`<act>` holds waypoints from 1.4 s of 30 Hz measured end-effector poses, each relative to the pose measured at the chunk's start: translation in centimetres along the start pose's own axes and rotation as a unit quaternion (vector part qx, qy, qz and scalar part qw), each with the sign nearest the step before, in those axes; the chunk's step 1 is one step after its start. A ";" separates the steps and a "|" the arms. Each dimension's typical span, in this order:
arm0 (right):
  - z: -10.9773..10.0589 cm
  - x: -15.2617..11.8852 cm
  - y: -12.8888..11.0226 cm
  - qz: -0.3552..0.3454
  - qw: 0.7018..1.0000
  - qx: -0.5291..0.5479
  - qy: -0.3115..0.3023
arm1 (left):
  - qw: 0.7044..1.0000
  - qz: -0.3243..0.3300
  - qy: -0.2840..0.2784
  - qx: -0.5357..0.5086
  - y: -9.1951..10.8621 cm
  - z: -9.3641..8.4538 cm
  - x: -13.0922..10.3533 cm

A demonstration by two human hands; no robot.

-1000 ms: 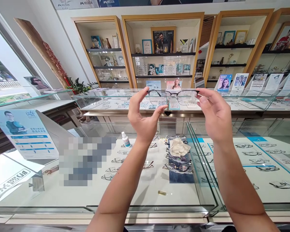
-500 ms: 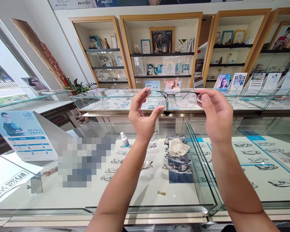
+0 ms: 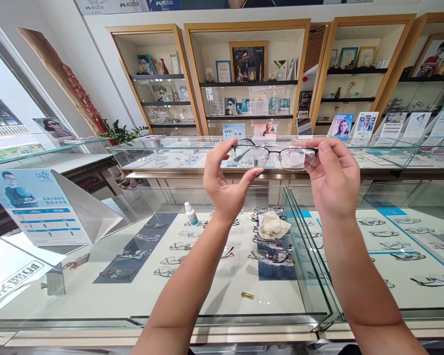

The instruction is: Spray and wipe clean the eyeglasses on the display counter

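Note:
A pair of eyeglasses (image 3: 275, 151) with a dark upper rim and clear lenses is held up in front of me, above the glass counter. My left hand (image 3: 225, 180) grips its left end between the fingertips, with the thumb stretched below the left lens. At the right end, my right hand (image 3: 333, 172) pinches the frame near the hinge between thumb and fingers. Below, on the counter top, lie a crumpled beige cloth (image 3: 273, 225) and a small white spray bottle (image 3: 191, 214) with a blue label.
Several eyeglasses (image 3: 272, 257) rest in the glass display counter (image 3: 222, 323). A small gold-coloured piece (image 3: 247, 296) lies near its front edge. At left stands a folded sign (image 3: 52, 207). Another glass counter (image 3: 192, 172) and wooden shelves (image 3: 246, 22) are behind.
The eyeglasses have shifted slightly right and turned, with the right end now a bit lower. Both hands moved a little right with them. The counter items have stayed put.

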State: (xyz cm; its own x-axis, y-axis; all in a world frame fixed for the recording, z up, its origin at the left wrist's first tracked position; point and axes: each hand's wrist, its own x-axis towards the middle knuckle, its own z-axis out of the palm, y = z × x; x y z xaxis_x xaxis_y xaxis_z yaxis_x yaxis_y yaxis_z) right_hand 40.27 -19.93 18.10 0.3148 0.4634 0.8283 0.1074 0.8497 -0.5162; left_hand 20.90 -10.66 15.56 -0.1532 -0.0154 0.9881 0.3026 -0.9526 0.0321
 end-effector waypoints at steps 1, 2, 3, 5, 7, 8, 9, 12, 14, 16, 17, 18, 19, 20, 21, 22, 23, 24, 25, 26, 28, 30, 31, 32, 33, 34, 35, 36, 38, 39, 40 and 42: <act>0.0 0.0 0.0 -0.002 1.000 -0.014 -0.002 | 1.000 -0.004 0.001 -0.010 0.0 0.1 0.0; 0.0 -0.1 0.0 -0.005 0.999 -0.031 -0.004 | 1.000 -0.010 0.002 -0.015 0.0 0.1 -0.1; 0.0 -0.1 0.0 -0.010 0.999 -0.049 -0.005 | 1.000 -0.016 0.002 -0.018 0.0 0.2 -0.1; 0.0 -0.1 0.1 -0.019 0.997 -0.076 -0.010 | 0.999 -0.026 0.000 -0.021 0.0 0.3 -0.1; -0.1 -0.1 0.2 -0.025 0.996 -0.086 -0.017 | 0.999 -0.035 -0.010 -0.033 0.0 0.3 0.0; -0.1 -0.1 0.2 -0.025 0.996 -0.085 -0.019 | 0.998 -0.039 -0.019 -0.044 0.0 0.3 0.0; -0.1 0.0 0.3 -0.024 0.996 -0.083 -0.021 | 0.997 -0.044 -0.029 -0.058 -0.1 0.3 0.1; -0.2 0.2 0.6 -0.003 0.997 -0.071 -0.019 | 0.991 -0.053 -0.059 -0.109 -0.2 0.2 0.2; -0.3 0.3 1.0 0.021 0.998 -0.060 -0.006 | 0.987 -0.061 -0.071 -0.131 -0.4 0.2 0.2; -0.4 0.5 1.4 0.042 0.998 -0.053 0.008 | 0.984 -0.075 -0.083 -0.138 -0.6 0.1 0.2; -0.5 0.5 1.5 0.049 0.997 -0.053 0.009 | 0.983 -0.084 -0.089 -0.139 -0.7 0.1 0.2; -0.6 0.6 1.7 0.053 0.997 -0.058 0.003 | 0.981 -0.094 -0.096 -0.137 -0.8 0.0 0.2; -0.8 0.7 1.8 0.054 0.996 -0.065 -0.009 | 0.980 -0.104 -0.103 -0.135 -0.9 -0.1 0.3; -1.0 0.8 1.8 0.052 0.996 -0.075 -0.023 | 0.979 -0.112 -0.110 -0.134 -1.1 -0.2 0.4; -1.2 0.9 1.7 0.048 0.994 -0.086 -0.038 | 0.977 -0.119 -0.119 -0.133 -1.2 -0.3 0.5; -1.3 1.0 1.6 0.044 0.993 -0.096 -0.052 | 0.975 -0.122 -0.129 -0.136 -1.3 -0.5 0.7; -1.5 1.1 1.5 0.043 0.992 -0.103 -0.065 | 0.971 -0.124 -0.144 -0.142 -1.4 -0.7 0.9; -1.7 1.2 1.3 0.047 0.990 -0.105 -0.080 | 0.967 -0.125 -0.161 -0.153 -1.4 -0.8 1.0; -1.8 1.2 1.1 0.054 0.988 -0.104 -0.099 | 0.961 -0.127 -0.181 -0.167 -1.4 -1.0 1.2; -1.9 1.2 0.9 0.067 0.985 -0.101 -0.126 | 0.954 -0.131 -0.201 -0.181 -1.4 -1.1 1.4; -2.0 1.2 0.7 0.098 0.972 -0.095 -0.192 | 0.939 -0.149 -0.234 -0.204 -1.3 -1.4 1.7; -1.9 1.1 0.5 0.126 0.958 -0.089 -0.243 | 0.925 -0.176 -0.257 -0.217 -1.2 -1.7 1.9; -1.9 1.0 0.4 0.136 0.953 -0.085 -0.257 | 0.920 -0.188 -0.265 -0.220 -1.1 -1.7 2.0; -1.8 1.0 0.4 0.144 0.950 -0.081 -0.265 | 0.916 -0.198 -0.271 -0.222 -1.2 -1.8 2.0; -1.8 0.9 0.3 0.150 0.949 -0.076 -0.268 | 0.914 -0.203 -0.274 -0.221 -1.2 -1.9 2.1; -1.7 0.9 0.3 0.154 0.948 -0.073 -0.270 | 0.916 -0.202 -0.274 -0.214 -1.3 -1.9 2.1; -1.7 0.9 0.3 0.154 0.949 -0.072 -0.267 | 0.922 -0.194 -0.270 -0.199 -1.4 -2.0 2.1; -1.6 0.8 0.4 0.152 0.951 -0.074 -0.260 | 0.931 -0.182 -0.262 -0.178 -1.4 -2.0 2.1; -1.4 0.8 0.5 0.132 0.962 -0.082 -0.222 | 0.952 -0.164 -0.226 -0.127 -0.9 -2.1 2.0; -1.2 0.7 0.6 0.116 0.970 -0.093 -0.193 | 0.959 -0.168 -0.202 -0.105 -0.5 -2.2 2.0; -1.0 0.6 0.7 0.096 0.976 -0.109 -0.161 | 0.962 -0.184 -0.180 -0.090 0.2 -2.2 2.0; -0.4 0.3 0.9 0.049 0.981 -0.154 -0.104 | 0.952 -0.244 -0.163 -0.083 2.0 -2.1 2.0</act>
State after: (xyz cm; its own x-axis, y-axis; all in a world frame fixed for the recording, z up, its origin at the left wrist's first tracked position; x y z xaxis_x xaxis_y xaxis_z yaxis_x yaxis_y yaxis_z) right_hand 40.83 -19.14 17.82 0.1419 0.6073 0.7817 0.3757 0.6976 -0.6101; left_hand 19.21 -13.24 17.24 0.0696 0.5114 0.8565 0.1137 -0.8571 0.5025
